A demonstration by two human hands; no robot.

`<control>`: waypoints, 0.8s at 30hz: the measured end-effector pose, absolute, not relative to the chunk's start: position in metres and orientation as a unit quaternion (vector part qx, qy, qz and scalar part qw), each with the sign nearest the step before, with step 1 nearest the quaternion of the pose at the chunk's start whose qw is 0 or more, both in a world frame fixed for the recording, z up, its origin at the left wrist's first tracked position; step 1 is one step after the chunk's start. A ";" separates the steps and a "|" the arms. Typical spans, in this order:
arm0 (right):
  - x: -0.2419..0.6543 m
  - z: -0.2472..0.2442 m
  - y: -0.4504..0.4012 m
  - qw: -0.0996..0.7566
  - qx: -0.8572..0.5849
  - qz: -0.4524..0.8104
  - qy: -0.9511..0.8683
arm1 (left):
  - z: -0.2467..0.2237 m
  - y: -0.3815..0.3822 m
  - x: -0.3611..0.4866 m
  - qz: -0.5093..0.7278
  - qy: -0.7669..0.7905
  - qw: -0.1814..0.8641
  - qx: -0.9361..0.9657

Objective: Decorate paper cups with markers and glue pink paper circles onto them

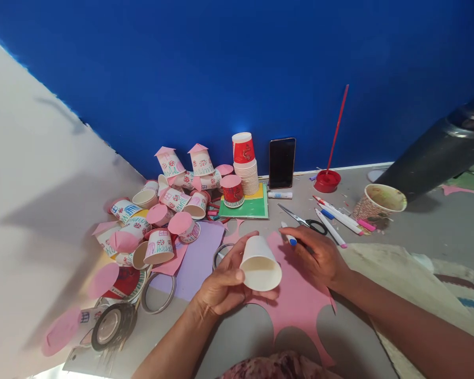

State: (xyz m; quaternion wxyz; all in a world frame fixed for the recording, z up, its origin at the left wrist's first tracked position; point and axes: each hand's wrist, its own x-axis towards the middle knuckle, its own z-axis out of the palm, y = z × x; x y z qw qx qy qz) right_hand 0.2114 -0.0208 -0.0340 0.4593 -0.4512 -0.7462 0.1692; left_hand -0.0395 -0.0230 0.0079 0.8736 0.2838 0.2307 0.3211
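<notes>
My left hand (225,281) is wrapped around a plain white paper cup (259,263), tilted so that its open mouth faces me. In my right hand (318,255) is a white marker (287,234) with a blue end, pinched between thumb and fingers just right of the cup. Beneath both hands lies pink paper (292,316) with round pieces cut out of it. Scissors (300,218) with black handles rest just beyond my right hand. A roll of tape (221,255) is partly hidden behind my left fingers.
Decorated paper cups (160,245) with pink tops are heaped at left. Behind stand stacked cups (245,173) and a phone (282,163). Several markers (339,216), a patterned cup (379,202) and a dark bottle (426,152) are at right; a cloth (383,273) lies nearer.
</notes>
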 end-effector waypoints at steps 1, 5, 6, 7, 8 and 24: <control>0.212 -0.033 -0.021 0.465 -0.457 0.178 -0.737 | 0.008 -0.024 -0.038 0.325 0.246 0.864 0.295; 0.212 -0.025 -0.021 0.484 -0.520 0.236 -0.663 | 0.006 -0.023 -0.033 0.369 0.297 0.814 0.337; 0.212 -0.023 -0.022 0.490 -0.539 0.249 -0.638 | 0.005 -0.022 -0.032 0.383 0.306 0.799 0.349; 0.212 -0.023 -0.022 0.500 -0.555 0.258 -0.612 | 0.004 -0.021 -0.030 0.398 0.314 0.783 0.361; 0.212 -0.022 -0.022 0.514 -0.566 0.267 -0.586 | 0.002 -0.021 -0.029 0.409 0.320 0.769 0.373; 0.211 0.011 -0.022 0.610 -0.439 0.543 -0.374 | 0.000 -0.023 -0.022 0.430 0.355 0.689 0.463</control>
